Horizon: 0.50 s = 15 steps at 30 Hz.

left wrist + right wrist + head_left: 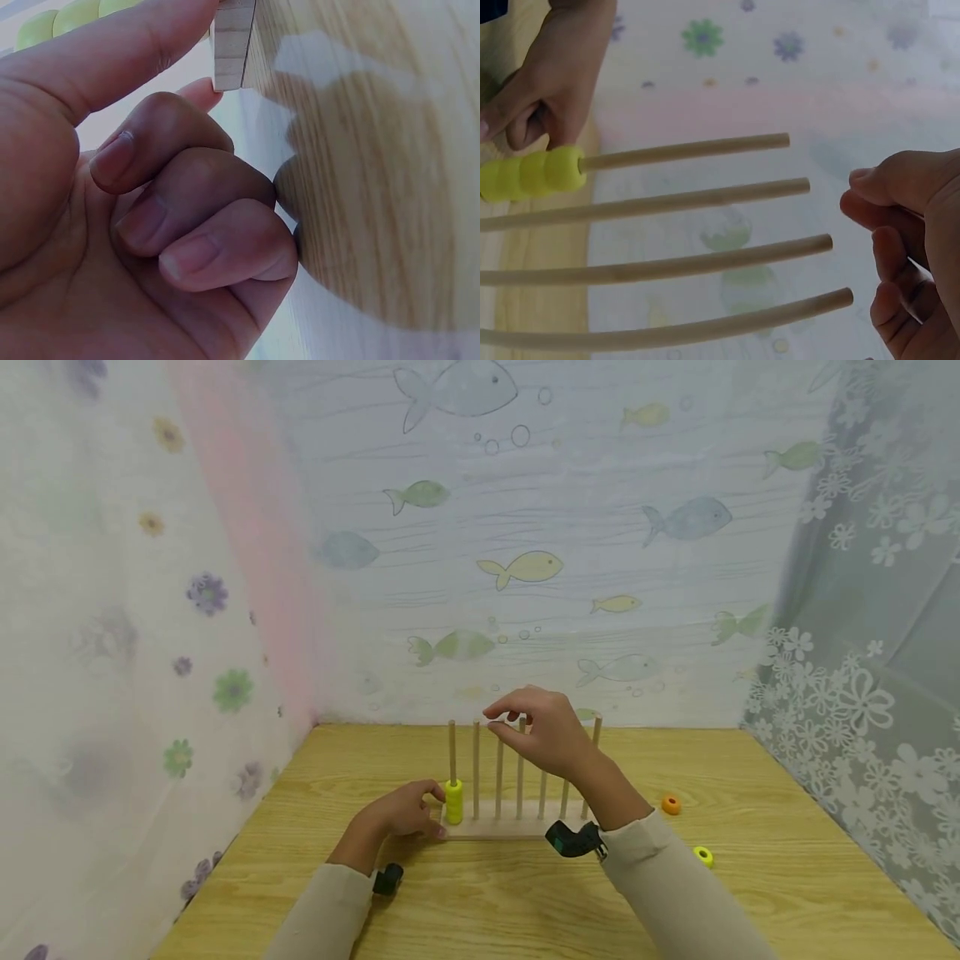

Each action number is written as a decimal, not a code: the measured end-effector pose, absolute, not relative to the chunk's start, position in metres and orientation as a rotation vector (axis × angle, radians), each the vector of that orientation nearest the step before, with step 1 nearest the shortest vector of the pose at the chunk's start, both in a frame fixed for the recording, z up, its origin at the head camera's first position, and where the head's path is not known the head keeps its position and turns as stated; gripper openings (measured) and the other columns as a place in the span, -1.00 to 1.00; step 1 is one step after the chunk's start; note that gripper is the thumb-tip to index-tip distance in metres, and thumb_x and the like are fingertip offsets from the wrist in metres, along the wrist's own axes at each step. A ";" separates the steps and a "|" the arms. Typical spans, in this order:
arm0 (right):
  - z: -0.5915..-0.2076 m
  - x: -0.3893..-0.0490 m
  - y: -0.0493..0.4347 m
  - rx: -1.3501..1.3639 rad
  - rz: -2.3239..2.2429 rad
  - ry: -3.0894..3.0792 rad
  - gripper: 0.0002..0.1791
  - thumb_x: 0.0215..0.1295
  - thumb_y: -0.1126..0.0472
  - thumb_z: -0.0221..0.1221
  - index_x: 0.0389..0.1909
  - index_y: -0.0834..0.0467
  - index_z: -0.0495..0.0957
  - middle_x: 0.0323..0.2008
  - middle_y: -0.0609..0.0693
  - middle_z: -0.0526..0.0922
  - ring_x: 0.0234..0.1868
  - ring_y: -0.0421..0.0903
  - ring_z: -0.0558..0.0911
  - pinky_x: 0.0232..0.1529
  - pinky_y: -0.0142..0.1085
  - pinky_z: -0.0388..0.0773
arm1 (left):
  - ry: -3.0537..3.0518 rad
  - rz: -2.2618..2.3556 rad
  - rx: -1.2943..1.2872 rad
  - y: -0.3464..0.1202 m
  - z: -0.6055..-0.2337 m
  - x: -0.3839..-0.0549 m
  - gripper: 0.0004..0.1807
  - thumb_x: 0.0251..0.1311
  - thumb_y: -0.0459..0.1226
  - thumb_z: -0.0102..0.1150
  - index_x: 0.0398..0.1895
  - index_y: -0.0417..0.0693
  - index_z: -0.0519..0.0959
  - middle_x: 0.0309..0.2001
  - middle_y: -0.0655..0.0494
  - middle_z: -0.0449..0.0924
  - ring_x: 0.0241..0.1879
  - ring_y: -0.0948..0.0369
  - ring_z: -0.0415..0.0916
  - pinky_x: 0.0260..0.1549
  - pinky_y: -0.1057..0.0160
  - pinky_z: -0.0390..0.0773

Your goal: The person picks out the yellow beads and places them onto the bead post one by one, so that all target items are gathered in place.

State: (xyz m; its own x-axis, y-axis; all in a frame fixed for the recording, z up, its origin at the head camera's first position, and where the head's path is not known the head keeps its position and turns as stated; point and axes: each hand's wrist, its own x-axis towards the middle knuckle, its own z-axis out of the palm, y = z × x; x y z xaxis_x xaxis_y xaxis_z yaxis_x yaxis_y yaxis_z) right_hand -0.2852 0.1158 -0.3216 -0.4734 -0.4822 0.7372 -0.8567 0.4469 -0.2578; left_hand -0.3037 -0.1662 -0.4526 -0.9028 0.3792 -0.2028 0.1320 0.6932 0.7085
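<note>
A wooden peg stand (498,830) with a row of upright pegs (476,768) stands on the table. Yellow beads (453,802) are stacked at the foot of its leftmost peg. My left hand (402,811) grips the left end of the base between thumb and index finger; in the left wrist view its other fingers (202,202) curl against the tabletop. Just above the peg tops is my right hand (546,734), thumb and fingers loosely bent with nothing between them. The right wrist view shows its fingertips (862,174) a short way off the peg ends.
An orange bead (671,804) lies on the wood-grain table (480,902) right of the stand. Nearer to me, a yellow bead (702,857) lies by the right sleeve. Patterned curtains with fish (528,567) and flowers enclose the table's back and sides.
</note>
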 end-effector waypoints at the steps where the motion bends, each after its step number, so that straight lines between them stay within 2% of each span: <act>1: -0.322 -0.283 0.119 1.121 0.849 -2.112 -0.87 0.35 0.22 0.38 -0.12 0.02 0.80 -0.18 -0.13 0.80 -0.26 -0.20 0.65 -0.33 -0.29 0.57 | 2.573 1.042 0.400 -0.165 -0.452 -0.301 -0.45 0.15 -0.19 0.55 0.16 -0.02 0.50 -0.61 0.13 0.34 -0.61 0.21 0.21 -0.53 0.24 0.28; 10: -0.332 -0.268 0.148 1.149 0.904 -2.049 -0.83 0.36 0.29 0.34 -0.10 0.04 0.79 -0.16 -0.10 0.80 -0.29 -0.23 0.66 -0.37 -0.28 0.61 | 2.590 1.054 0.391 -0.158 -0.453 -0.282 -0.43 0.15 -0.18 0.55 0.18 -0.02 0.49 -0.62 0.15 0.30 -0.61 0.21 0.18 -0.51 0.24 0.27; 15: -0.336 -0.257 0.162 1.198 0.951 -2.042 -0.82 0.36 0.30 0.35 -0.10 0.02 0.78 -0.16 -0.09 0.80 -0.27 -0.24 0.67 -0.33 -0.26 0.67 | 2.589 1.077 0.362 -0.153 -0.453 -0.270 -0.44 0.15 -0.21 0.55 0.17 -0.03 0.49 -0.60 0.14 0.35 -0.59 0.21 0.21 -0.49 0.24 0.28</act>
State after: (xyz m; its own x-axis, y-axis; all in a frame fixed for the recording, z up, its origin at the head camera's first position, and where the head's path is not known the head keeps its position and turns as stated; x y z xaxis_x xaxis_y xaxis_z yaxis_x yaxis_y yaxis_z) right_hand -0.2575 0.1623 -0.3361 -0.4272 -0.4810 0.7656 -0.8955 0.3422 -0.2847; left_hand -0.2702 -0.1529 -0.4528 -0.9191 0.3463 -0.1880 0.1109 0.6852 0.7199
